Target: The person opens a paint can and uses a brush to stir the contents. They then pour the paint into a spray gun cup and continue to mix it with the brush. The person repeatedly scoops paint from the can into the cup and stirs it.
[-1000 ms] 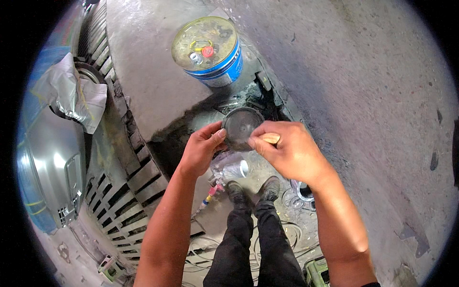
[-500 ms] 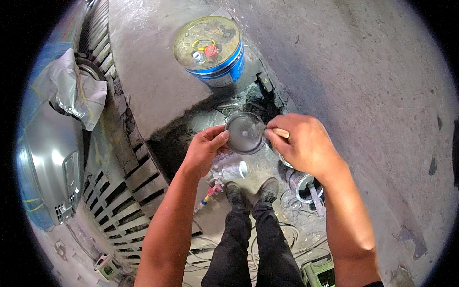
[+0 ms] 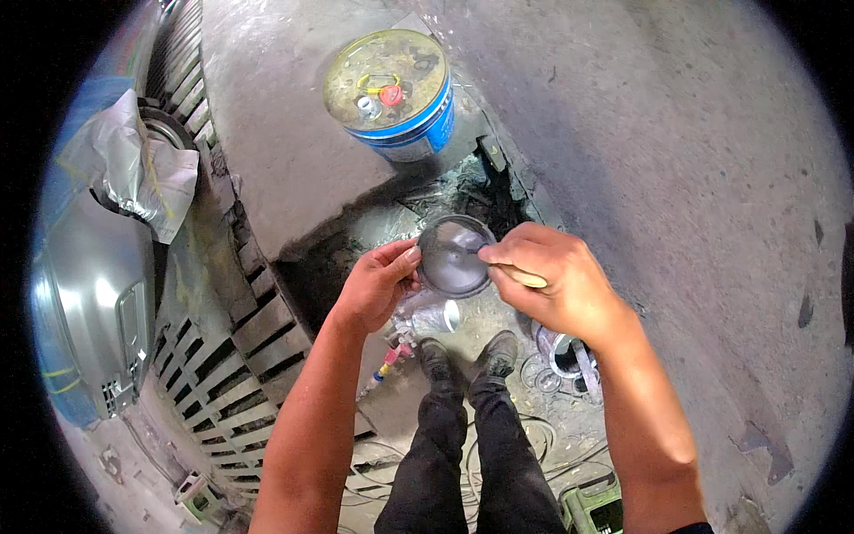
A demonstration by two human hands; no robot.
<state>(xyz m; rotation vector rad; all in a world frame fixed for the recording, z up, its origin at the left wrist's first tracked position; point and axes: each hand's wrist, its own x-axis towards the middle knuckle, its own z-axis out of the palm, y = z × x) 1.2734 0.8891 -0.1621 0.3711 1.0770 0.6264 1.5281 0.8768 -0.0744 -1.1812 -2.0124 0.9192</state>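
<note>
Head view: my left hand (image 3: 374, 289) grips the rim of a small round cup (image 3: 454, 256) of grey paint held above my shoes (image 3: 471, 360), my right hand (image 3: 556, 280) fingers pinch a stir stick (image 3: 520, 276) dipped in it, so mixing appears underway, unfinished.

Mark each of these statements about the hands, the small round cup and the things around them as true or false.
1. The left hand steadies the small round grey cup at its rim. True.
2. The right hand is empty. False: its grip is shut on a thin pale stick reaching into the cup.
3. The blue metal drum lies on its side. False: it stands upright, small items on its lid.
4. The person's dark shoes show below the cup. True.
</note>
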